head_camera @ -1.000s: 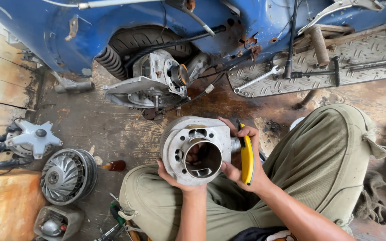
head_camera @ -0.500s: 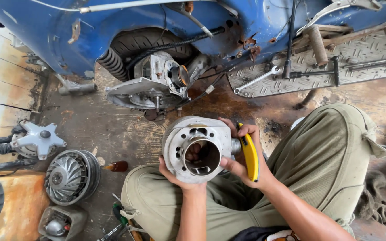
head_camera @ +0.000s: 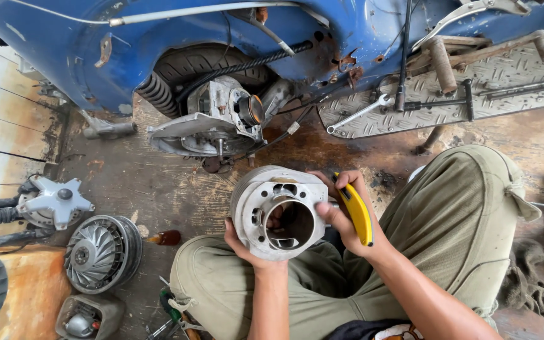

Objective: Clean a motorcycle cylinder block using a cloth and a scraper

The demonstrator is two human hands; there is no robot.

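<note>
Left hand (head_camera: 242, 242): grips round grey metal engine cylinder (head_camera: 278, 211), frame centre, bore facing camera.
Right hand (head_camera: 347, 217): closed on yellow-handled knife (head_camera: 357, 211), touching cylinder's right side.

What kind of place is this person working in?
Probably a small scooter repair workshop: a blue scooter sits with its engine exposed, loose parts like a finned fan wheel lie on the stained floor.
</note>
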